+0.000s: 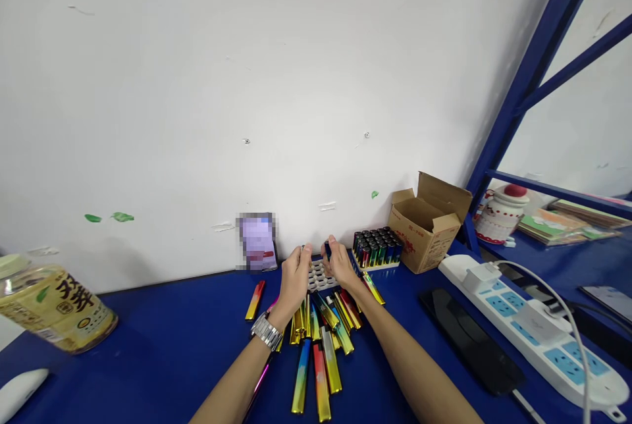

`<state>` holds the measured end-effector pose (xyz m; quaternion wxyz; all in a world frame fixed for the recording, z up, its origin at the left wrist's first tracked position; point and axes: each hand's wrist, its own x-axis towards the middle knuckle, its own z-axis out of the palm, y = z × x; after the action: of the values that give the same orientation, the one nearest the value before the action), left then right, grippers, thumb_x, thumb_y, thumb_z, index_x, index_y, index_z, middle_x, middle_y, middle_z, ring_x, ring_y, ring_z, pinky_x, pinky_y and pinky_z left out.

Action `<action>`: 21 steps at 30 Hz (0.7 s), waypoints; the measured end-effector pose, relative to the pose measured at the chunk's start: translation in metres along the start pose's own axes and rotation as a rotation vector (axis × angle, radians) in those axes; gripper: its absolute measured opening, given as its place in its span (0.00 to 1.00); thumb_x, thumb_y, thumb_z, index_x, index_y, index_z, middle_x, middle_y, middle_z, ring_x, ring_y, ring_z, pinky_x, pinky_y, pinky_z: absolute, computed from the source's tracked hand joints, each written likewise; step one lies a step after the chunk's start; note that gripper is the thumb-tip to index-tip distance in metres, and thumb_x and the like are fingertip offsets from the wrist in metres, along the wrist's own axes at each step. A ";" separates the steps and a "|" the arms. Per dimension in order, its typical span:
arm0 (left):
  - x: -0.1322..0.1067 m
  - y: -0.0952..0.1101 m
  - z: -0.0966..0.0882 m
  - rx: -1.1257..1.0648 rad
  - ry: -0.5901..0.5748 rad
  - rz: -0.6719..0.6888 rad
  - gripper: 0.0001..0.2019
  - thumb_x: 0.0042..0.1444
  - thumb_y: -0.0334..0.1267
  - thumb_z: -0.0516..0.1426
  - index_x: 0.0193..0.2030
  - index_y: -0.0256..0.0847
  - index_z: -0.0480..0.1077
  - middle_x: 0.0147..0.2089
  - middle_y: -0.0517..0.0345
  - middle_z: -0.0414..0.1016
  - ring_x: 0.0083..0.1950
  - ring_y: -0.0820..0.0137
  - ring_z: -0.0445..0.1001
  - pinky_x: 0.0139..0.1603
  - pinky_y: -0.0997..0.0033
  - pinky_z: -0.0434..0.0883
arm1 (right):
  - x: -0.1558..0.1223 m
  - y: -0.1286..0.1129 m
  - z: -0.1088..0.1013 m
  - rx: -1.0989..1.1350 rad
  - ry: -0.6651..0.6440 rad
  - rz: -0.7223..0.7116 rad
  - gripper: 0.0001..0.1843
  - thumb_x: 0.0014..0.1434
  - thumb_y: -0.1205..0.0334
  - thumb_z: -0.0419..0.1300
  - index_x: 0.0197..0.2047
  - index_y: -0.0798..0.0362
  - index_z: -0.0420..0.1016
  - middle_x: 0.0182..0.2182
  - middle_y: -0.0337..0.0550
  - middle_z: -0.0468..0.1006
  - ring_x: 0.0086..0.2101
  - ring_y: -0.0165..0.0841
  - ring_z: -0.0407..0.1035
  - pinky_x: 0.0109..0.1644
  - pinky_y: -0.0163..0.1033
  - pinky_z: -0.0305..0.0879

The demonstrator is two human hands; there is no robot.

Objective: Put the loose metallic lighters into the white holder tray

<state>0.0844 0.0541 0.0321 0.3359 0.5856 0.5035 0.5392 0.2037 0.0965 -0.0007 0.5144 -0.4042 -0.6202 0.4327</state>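
Note:
My left hand (pixel 295 274), with a metal watch at the wrist, is closed above the left side of a pale perforated tray (pixel 317 277). Whatever its fingers hold is hidden. Over the tray's right side, my right hand (pixel 340 266) pinches a dark lighter (pixel 327 250), seen only in part. Below both hands, several shiny lighters lie in a loose pile, among them a blue and gold one (pixel 301 378) and a red and gold one (pixel 320 381). To the right, a second tray (pixel 380 266) holds rows of upright lighters (pixel 378 246) with dark tops.
An open cardboard box (pixel 424 230) stands behind the filled tray. A phone (pixel 259 241) leans against the wall. On the right lie a black phone (pixel 471 338) and a white power strip (pixel 533 338) with cables. A large jar (pixel 59 305) is at the left.

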 end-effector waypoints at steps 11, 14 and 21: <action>0.008 0.001 -0.009 -0.157 0.079 0.045 0.18 0.60 0.56 0.47 0.31 0.43 0.59 0.23 0.66 0.63 0.20 0.75 0.63 0.23 0.74 0.63 | 0.004 0.000 -0.003 -0.208 0.101 -0.255 0.20 0.63 0.49 0.47 0.41 0.54 0.72 0.22 0.38 0.67 0.23 0.31 0.61 0.29 0.36 0.58; 0.009 0.001 -0.010 -0.163 0.071 0.055 0.17 0.60 0.54 0.47 0.32 0.42 0.61 0.25 0.65 0.65 0.22 0.75 0.63 0.25 0.74 0.64 | 0.005 0.001 -0.004 -0.284 0.080 -0.260 0.18 0.62 0.52 0.47 0.37 0.55 0.73 0.21 0.39 0.67 0.23 0.32 0.62 0.29 0.36 0.58; 0.010 0.001 -0.012 -0.134 0.065 0.040 0.17 0.60 0.53 0.47 0.32 0.41 0.62 0.26 0.64 0.65 0.22 0.75 0.64 0.26 0.73 0.65 | -0.001 -0.008 -0.003 -0.314 0.151 -0.215 0.21 0.64 0.52 0.44 0.39 0.55 0.72 0.23 0.42 0.70 0.26 0.34 0.64 0.30 0.36 0.59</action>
<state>0.0726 0.0612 0.0383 0.3470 0.5538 0.4652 0.5971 0.2065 0.0938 0.0066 0.5332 -0.4423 -0.6794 0.2418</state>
